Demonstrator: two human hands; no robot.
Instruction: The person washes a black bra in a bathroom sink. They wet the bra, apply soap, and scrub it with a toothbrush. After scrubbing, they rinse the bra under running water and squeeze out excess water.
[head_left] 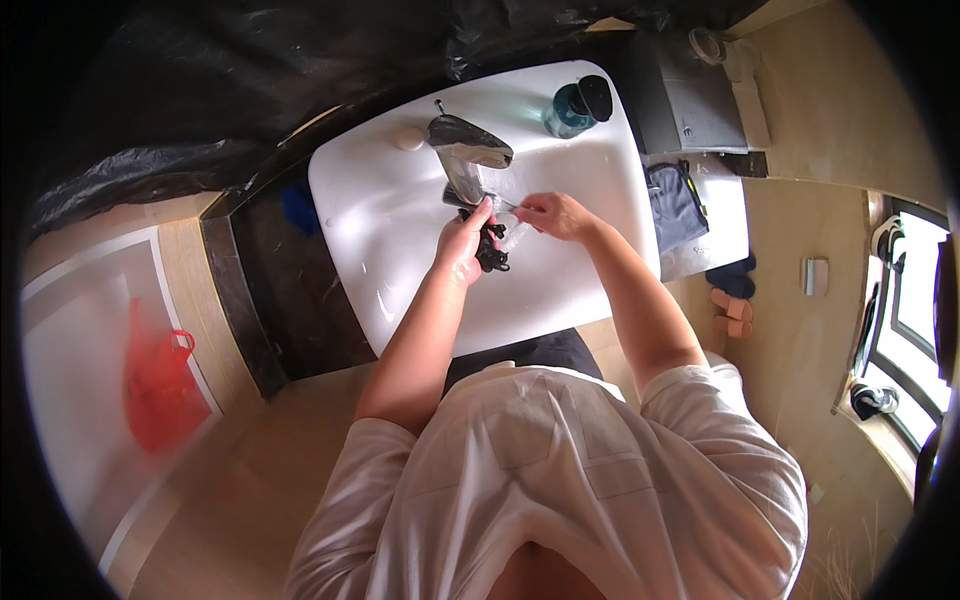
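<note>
My left hand [466, 245] is wrapped round a small black knobbly object [492, 255] under the chrome tap [468, 145]; its kind does not show clearly. To its right, my right hand [558, 215] is closed in a pinch. A thin pale strip or stick seems to run from its fingertips toward the left hand, too small to name. Clear, shiny streaks like water show between the hands, over the white washbasin [540, 300]. The left wrist has whitish wet patches.
A teal bottle with a black top [577, 108] stands at the basin's back right corner. Dark folded cloth [677, 205] lies on a white surface beyond the right rim. Black plastic sheeting [300, 90] hangs behind. A red bag [158, 385] is at left, slippers [732, 315] at right.
</note>
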